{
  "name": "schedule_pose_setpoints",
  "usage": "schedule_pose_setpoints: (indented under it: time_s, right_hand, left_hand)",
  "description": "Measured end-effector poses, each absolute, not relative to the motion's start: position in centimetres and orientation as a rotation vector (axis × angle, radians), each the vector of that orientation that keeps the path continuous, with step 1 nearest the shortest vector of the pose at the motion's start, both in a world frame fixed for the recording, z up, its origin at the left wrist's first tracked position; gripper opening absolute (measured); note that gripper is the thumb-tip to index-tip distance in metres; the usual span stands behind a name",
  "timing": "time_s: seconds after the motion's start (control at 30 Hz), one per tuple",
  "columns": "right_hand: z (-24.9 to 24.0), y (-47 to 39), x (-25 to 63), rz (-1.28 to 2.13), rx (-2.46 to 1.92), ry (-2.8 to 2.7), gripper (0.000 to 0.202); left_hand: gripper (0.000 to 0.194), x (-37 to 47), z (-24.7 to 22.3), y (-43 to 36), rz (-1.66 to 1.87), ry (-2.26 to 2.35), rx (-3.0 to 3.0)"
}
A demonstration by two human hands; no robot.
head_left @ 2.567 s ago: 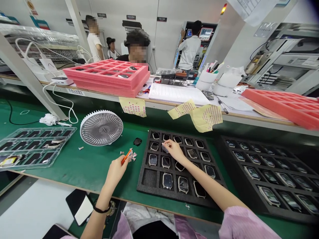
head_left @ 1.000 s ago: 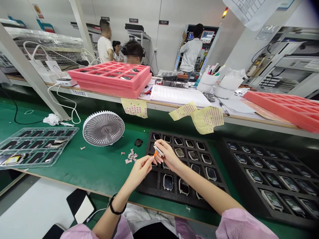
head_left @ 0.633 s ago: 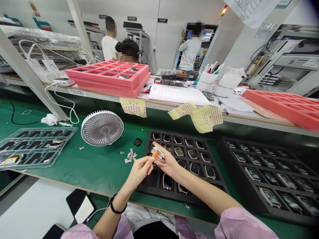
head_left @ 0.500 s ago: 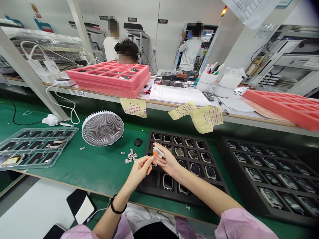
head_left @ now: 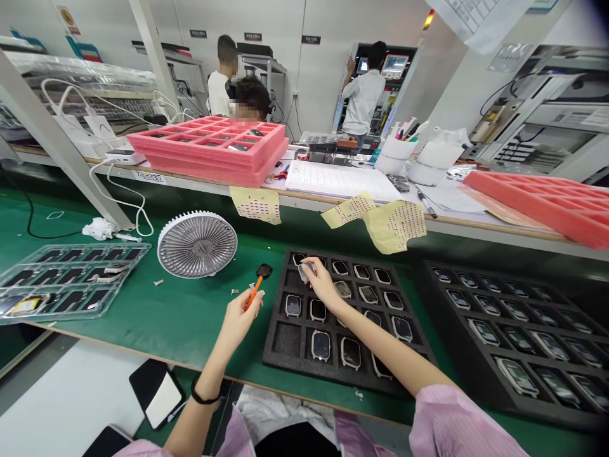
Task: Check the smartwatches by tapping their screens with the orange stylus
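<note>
My left hand (head_left: 243, 312) is closed on an orange stick-like tool (head_left: 254, 292), its tip pointing up near a small black oval piece (head_left: 263, 271) on the green mat. Over the back-left part of a black foam tray (head_left: 285, 346), my right hand (head_left: 320, 279) grips a watch case (head_left: 306, 271) by its edges. Rows of watch cases sit in the tray's compartments, one of them a watch (head_left: 320, 344) in the front row. The front-left compartment holds nothing. Small pale tags beside my left hand are partly hidden by it.
A round fan (head_left: 197, 246) stands left of centre. Further left lies a clear plastic tray (head_left: 102, 304) of dark parts. A second black foam tray (head_left: 495, 393) is at the right. Pink foam trays (head_left: 204, 158) rest on the shelf, with people beyond.
My hands have come apart. The left moved left and down with the orange tool; the right moved up and slightly right, bringing the watch case over the tray.
</note>
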State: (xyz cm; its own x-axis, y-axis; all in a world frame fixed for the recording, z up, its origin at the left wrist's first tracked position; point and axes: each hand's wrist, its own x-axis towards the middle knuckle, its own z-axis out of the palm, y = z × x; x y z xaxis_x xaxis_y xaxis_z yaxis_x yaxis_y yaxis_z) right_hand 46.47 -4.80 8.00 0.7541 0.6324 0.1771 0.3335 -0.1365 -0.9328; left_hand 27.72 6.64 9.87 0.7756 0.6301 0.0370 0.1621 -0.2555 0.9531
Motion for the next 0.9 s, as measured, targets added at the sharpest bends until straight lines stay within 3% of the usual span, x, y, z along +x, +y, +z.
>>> schedule_pose_setpoints:
  time_s: [0.43,0.73,0.9]
  right_hand:
    - [7.8,-4.5,46.4,0.173,-2.041,-1.093,0.013]
    - [8.8,-7.2,42.0,-0.017,-2.335,-1.581,0.012]
    - [8.8,-6.8,41.5,0.212,-2.237,-1.411,0.021]
  left_hand:
    - [0.028,26.7,8.5,8.8,0.083,1.056,2.479]
    - [0.027,27.0,9.1,8.1,0.129,1.028,2.447]
    - [0.025,27.1,9.5,7.5,0.177,0.92,2.347]
